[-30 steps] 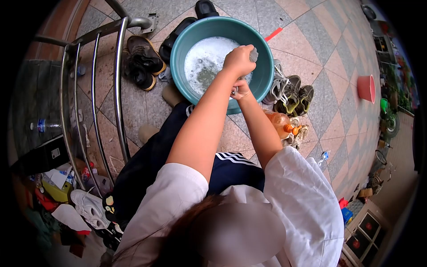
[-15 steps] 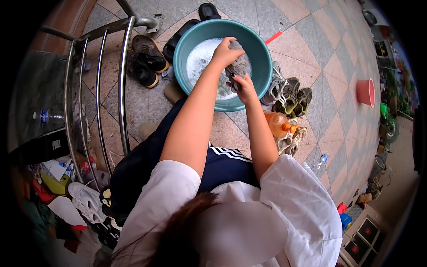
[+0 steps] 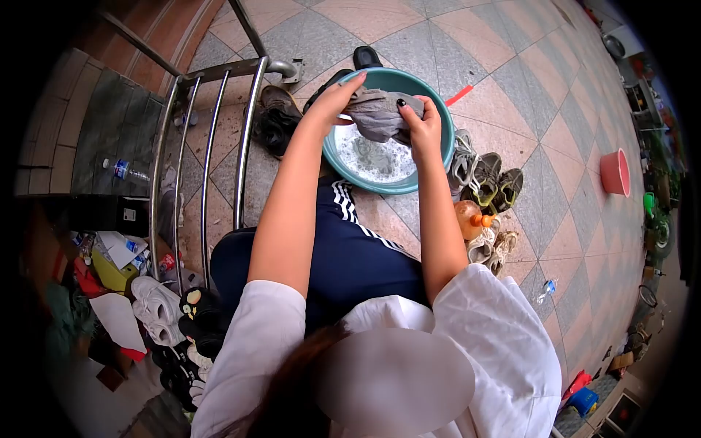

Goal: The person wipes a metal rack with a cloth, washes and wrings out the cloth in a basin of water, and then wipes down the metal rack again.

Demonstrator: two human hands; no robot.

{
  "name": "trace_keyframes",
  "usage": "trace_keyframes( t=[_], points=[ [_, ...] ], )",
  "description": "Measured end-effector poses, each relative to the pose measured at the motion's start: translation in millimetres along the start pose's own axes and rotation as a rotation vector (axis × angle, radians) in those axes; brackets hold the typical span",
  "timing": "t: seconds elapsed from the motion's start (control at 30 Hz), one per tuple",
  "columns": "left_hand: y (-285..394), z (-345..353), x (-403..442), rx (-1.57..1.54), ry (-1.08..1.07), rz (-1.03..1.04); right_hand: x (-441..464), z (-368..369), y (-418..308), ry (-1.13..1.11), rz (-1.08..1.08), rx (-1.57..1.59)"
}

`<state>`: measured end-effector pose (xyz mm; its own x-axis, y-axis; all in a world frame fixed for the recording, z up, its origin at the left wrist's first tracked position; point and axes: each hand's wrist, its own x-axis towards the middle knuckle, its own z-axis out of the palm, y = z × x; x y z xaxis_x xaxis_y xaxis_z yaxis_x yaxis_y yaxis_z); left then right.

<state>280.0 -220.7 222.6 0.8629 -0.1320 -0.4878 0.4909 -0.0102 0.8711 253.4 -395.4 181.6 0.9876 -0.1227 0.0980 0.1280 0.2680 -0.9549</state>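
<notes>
A bunched grey cloth (image 3: 380, 117) is stretched between both hands above a round teal basin (image 3: 436, 153). My left hand (image 3: 337, 102) grips its left end near the basin's left rim. On the right, my right hand (image 3: 425, 123) pinches the other end, the thumb with a dark nail lying on top. White suds and cloudy water (image 3: 371, 159) fill the bottom of the basin below the cloth. The fingers beneath the cloth are partly hidden.
Metal railing (image 3: 208, 160) on the left. Dark shoes (image 3: 277, 120) stand beside the basin, grey sneakers (image 3: 464, 162) and green-black shoes (image 3: 496, 182) to its right. An orange bottle (image 3: 471, 219), a pink bucket (image 3: 615, 173) and a plastic bottle (image 3: 546, 290) are farther right.
The hands have moved apart, from close together over the basin to its two sides. The grey cloth, earlier squeezed and upright, is now spread sideways between them. The view has shifted.
</notes>
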Motion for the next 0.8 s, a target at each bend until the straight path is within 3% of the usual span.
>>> trace_keyframes(
  t=[0.1,0.17,0.23,0.37,0.63,0.67,0.8],
  points=[
    [1,-46,-41,-0.187,-0.217,0.066,8,30,-29,-0.061,0.042,0.238],
    [-5,-75,-67,-0.298,-0.424,0.301,12,55,-33,-0.145,0.100,0.394],
    [-1,-81,-107,-0.415,-0.407,0.391,5,96,-41,-0.200,0.141,0.485],
    [-29,-120,-143,-0.378,-0.375,0.572,-12,157,-58,-0.217,0.247,0.379],
    [-38,-128,-185,-0.998,0.260,0.777,-30,225,-32,-0.415,0.129,0.105],
    [-36,-132,-191,-0.984,0.478,0.775,-36,230,-24,-0.418,0.112,0.009],
    [-63,-175,-206,-0.794,0.909,0.678,-57,255,15,-0.492,0.012,-0.244]
  ],
)
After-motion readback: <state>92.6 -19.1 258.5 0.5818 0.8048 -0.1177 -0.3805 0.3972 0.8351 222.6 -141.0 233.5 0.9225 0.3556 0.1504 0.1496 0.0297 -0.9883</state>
